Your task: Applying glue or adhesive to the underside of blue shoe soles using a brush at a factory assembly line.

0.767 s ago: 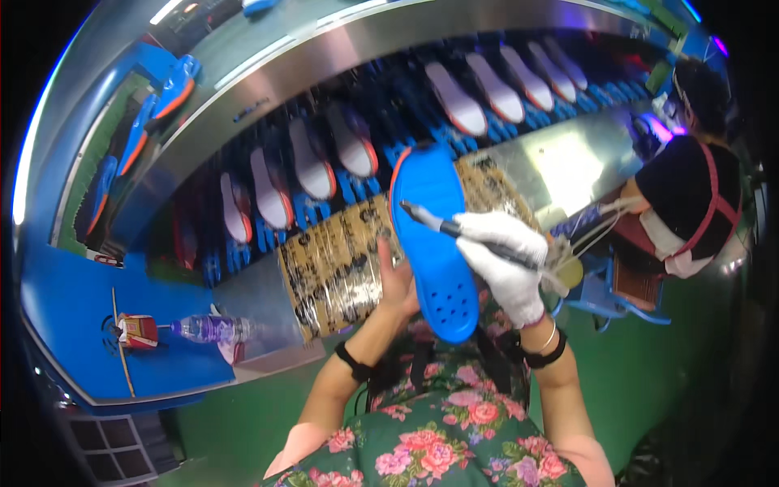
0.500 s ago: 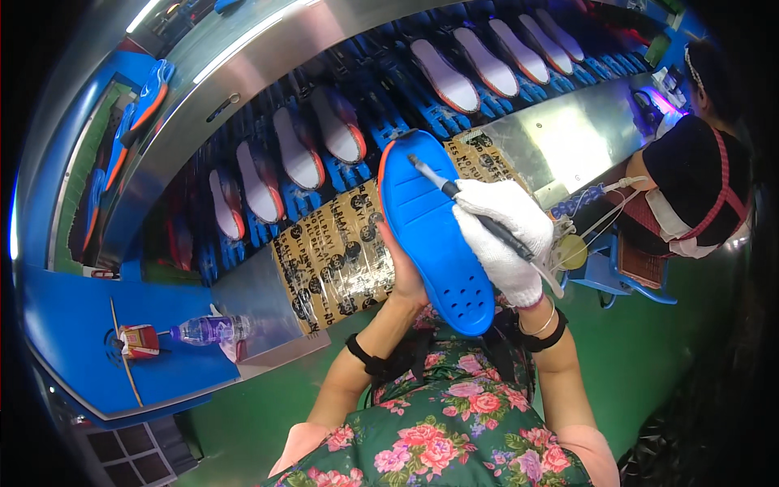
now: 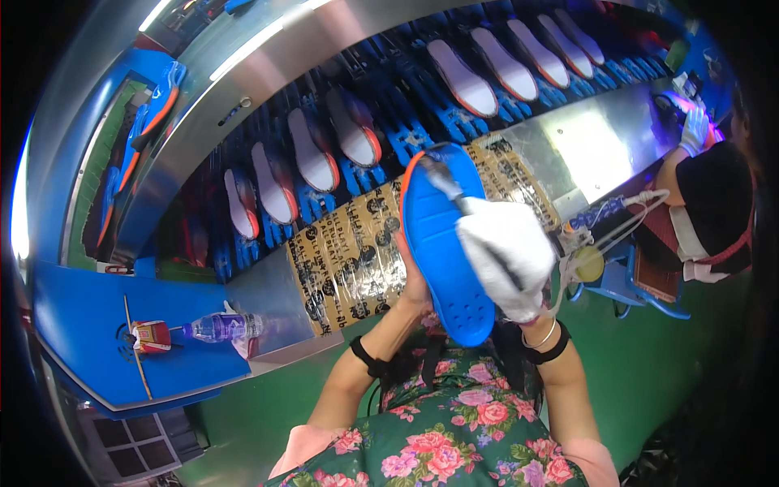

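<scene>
As seen from the head, the blue insole (image 3: 442,252) is clasped along its left edge by the partly hidden bare left hand (image 3: 415,280), before the taped brown covering (image 3: 349,264). The brush (image 3: 439,174) is gripped by the closed, gloved right hand (image 3: 507,256); more handle is hidden than before, and a co-worker's gloved hand (image 3: 695,131) is newly revealed.

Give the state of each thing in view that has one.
left hand: bare, holding the blue sole
right hand: gloved, shut around the tool
blue sole: held, holed end toward wearer
tool: held, tip over the blue sole
pale soles: set in a row
bottle: standing or lying, unclear
</scene>
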### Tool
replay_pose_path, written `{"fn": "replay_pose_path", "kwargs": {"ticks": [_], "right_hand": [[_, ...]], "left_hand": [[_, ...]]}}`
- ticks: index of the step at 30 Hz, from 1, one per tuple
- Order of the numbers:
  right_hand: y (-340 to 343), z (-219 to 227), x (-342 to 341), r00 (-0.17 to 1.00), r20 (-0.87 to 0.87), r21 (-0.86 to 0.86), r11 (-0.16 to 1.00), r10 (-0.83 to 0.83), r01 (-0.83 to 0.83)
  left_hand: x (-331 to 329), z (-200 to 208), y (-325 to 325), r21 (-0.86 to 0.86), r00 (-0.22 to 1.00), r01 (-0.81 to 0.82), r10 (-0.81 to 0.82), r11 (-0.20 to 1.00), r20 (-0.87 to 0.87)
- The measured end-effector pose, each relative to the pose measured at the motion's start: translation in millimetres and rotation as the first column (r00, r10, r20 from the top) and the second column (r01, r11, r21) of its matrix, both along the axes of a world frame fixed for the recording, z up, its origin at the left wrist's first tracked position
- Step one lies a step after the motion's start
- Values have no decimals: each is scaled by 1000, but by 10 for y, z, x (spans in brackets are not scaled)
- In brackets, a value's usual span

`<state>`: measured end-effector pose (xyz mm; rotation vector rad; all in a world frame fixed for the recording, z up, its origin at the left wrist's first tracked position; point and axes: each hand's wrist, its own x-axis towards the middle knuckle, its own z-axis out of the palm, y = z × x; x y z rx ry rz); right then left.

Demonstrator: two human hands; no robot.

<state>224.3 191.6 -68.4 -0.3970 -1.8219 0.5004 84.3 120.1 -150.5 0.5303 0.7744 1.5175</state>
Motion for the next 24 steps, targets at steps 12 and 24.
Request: {"fn": "replay_pose_path", "kwargs": {"ticks": [12,24], "right_hand": [[-274,-121,-63,975,64,27,977,211,-213],[-175,-207,102,914,-1,-152,903,406,-402]], "left_hand": [[-162,-390,137,552,623,-53,-405,832,670],[-535,-343,327,391,836,258,-407,884,369]]}}
